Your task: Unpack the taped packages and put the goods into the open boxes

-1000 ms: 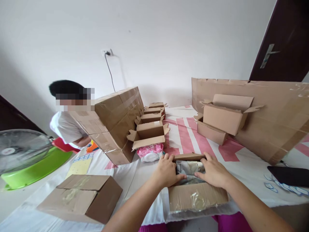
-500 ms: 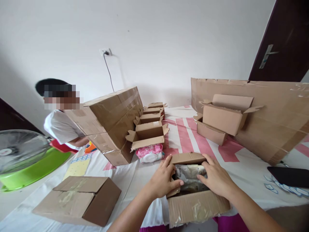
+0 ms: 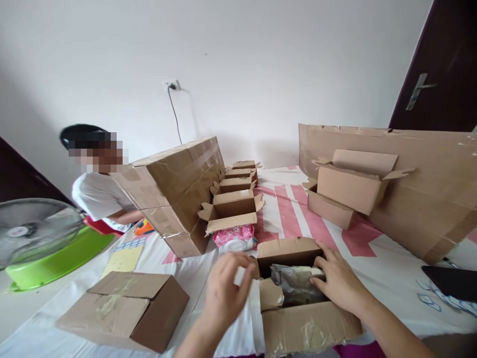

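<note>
An open cardboard box (image 3: pixel 313 328) stands at the near edge, its flaps up. Inside it lies a grey-and-white plastic packet (image 3: pixel 294 281). My right hand (image 3: pixel 341 281) grips the box's right side, thumb and fingertips reaching in beside the packet. Left of the box, my left hand (image 3: pixel 227 288) is raised and slightly blurred, fingers curved, thumb apart, with nothing visible in it. Just beyond it sits a pink-and-white soft pack (image 3: pixel 234 237), in front of a row of open small boxes (image 3: pixel 234 211).
A taped closed box (image 3: pixel 122 308) lies at the near left. Stacked cartons (image 3: pixel 167 199) form a wall beside a seated person (image 3: pixel 100 194) and a fan (image 3: pixel 40 238). At right are two nested open boxes (image 3: pixel 346 186), a large cardboard panel (image 3: pixel 428 189) and a black flat object (image 3: pixel 450 281).
My left hand has let go of the box's left side and moved left, leaving a left flap in view. The right hand stays at the right side. The view has shifted slightly.
</note>
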Motion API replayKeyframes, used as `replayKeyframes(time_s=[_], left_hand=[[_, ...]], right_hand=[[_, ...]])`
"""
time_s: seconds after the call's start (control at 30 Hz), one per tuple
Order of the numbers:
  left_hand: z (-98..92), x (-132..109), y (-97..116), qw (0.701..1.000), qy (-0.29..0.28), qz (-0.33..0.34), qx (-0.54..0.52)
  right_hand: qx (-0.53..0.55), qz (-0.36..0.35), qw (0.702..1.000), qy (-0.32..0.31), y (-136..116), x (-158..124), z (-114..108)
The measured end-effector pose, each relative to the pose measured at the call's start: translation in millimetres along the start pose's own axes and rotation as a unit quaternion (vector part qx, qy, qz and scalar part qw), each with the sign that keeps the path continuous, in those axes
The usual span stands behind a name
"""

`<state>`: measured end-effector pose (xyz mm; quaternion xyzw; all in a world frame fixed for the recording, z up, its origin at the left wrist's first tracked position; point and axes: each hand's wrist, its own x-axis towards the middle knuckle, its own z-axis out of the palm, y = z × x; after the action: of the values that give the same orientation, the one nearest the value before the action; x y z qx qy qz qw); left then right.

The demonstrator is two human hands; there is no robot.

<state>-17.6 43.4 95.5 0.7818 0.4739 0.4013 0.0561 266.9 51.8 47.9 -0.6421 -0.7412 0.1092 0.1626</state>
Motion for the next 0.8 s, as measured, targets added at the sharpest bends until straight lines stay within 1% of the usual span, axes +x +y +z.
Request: replayKeyframes(time_s=[0.03,0.07,0.1,0.13,0.17,0.23,0.27,0.37,0.47,0.53,0.57,0.63,0.73,0.8], left_hand=[[4.7,0,13,0.996,-0.060,0.062,-0.022],[11.0,1,24,0.984,-0.131,0.115,-0.024],[18.0,3,33,0.971,-0.185,0.150,-0.003],[24.7,5,38,0.959,-0.226,0.166,0.033],[30.1,7,40,0.951,-0.248,0.167,0.075],[33.8,9,39,0.946,-0.260,0.145,0.132],[31.4,9,36,0.946,-0.260,0.134,0.141],[11.2,2,28,0.954,-0.257,0.100,0.122],[-10.3,-8,20,0.950,-0.297,0.047,0.084],[-17.3,-13,16,0.943,-0.324,0.006,0.077],[-18.5,-14,15,0.942,-0.325,-0.010,0.086],[-18.2,-15,14,0.946,-0.302,-0.024,0.116],[-12.7,-11,16,0.960,-0.258,0.006,0.112],[-3.9,-8,16,0.964,-0.251,0.029,0.085]], right_hand=[[0.000,-0.003,1.000,0.002,0,0,1],[0.001,-0.005,1.000,0.004,-1,0,1],[0.001,-0.006,1.000,0.005,-1,-1,1],[0.001,-0.006,1.000,0.007,-2,-2,1],[0.000,-0.005,1.000,0.010,-3,-3,0],[0.000,-0.004,1.000,0.014,-4,-7,-1],[0.001,-0.005,1.000,0.017,-5,-9,-2],[0.010,-0.008,1.000,0.022,-5,-14,-2],[0.018,-0.010,1.000,0.018,-5,-15,-2],[0.017,-0.009,1.000,0.011,-6,-14,-3],[0.015,-0.008,1.000,0.007,-6,-13,-3],[0.011,-0.005,1.000,0.000,-6,-11,-3],[0.009,-0.005,1.000,-0.009,-5,-5,-3],[0.014,-0.009,1.000,-0.011,-2,-2,-1]])
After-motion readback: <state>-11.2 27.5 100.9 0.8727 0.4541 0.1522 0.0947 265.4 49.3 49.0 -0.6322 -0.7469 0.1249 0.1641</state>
